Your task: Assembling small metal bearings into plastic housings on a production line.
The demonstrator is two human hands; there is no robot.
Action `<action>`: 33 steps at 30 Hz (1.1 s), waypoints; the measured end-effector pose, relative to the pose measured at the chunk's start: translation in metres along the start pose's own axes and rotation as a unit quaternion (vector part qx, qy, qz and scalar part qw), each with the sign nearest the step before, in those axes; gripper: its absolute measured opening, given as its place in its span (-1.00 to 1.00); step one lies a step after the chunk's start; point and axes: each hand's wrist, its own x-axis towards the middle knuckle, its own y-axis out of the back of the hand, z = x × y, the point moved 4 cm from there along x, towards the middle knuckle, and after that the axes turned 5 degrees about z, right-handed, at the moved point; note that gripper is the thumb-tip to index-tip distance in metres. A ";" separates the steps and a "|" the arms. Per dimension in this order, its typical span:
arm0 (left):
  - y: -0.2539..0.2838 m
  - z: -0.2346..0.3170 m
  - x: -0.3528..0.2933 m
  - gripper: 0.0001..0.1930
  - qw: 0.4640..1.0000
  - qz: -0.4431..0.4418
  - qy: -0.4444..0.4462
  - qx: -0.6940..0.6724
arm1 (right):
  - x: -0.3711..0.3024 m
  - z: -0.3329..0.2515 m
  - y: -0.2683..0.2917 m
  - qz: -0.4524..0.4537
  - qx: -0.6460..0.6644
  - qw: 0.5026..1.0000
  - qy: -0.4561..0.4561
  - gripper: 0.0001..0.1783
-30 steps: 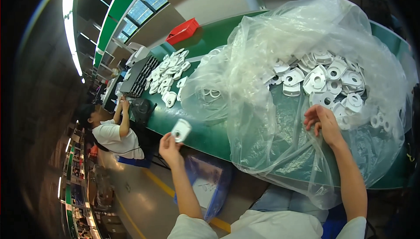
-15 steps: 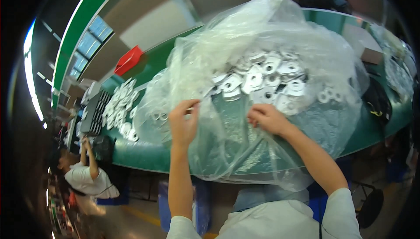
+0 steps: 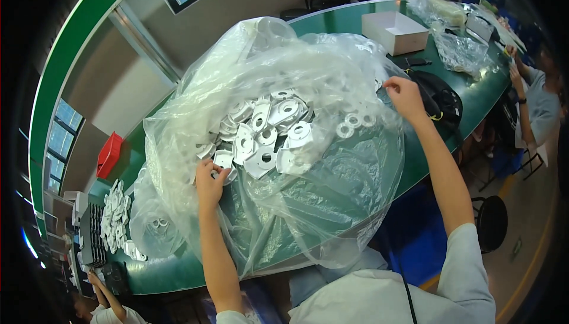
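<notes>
White parts [image 3: 256, 159] heaped in clear bag [image 3: 302, 66], centre of frame. Part at heap's lower left [image 3: 223, 157] touched by left hand [image 3: 210, 185]; grasp cannot be told. Right hand [image 3: 406, 97], fingers curled, held at bag's right edge; grip cannot be told. Bag spread over green table [image 3: 154, 278]. Red tray [image 3: 109, 155] seen at left, white box [image 3: 414, 43] upper right.

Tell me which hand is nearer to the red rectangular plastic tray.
Left. The left hand is right of the tray, at holed white plastic parts; the right hand is farther right.
</notes>
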 end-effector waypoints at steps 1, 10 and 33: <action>0.003 0.002 -0.001 -0.77 1.000 0.001 -0.001 0.002 | 0.003 0.008 -0.011 -0.012 -0.079 0.996 0.048 -0.81; 0.013 0.009 -0.011 -0.77 0.996 -0.013 0.054 -0.072 | 0.027 0.022 -0.037 -0.103 -0.225 0.966 0.071 -0.86; 0.014 0.043 -0.011 -0.74 0.865 -0.010 0.158 -0.476 | -0.075 -0.185 -0.095 -0.156 0.223 0.961 0.055 -0.84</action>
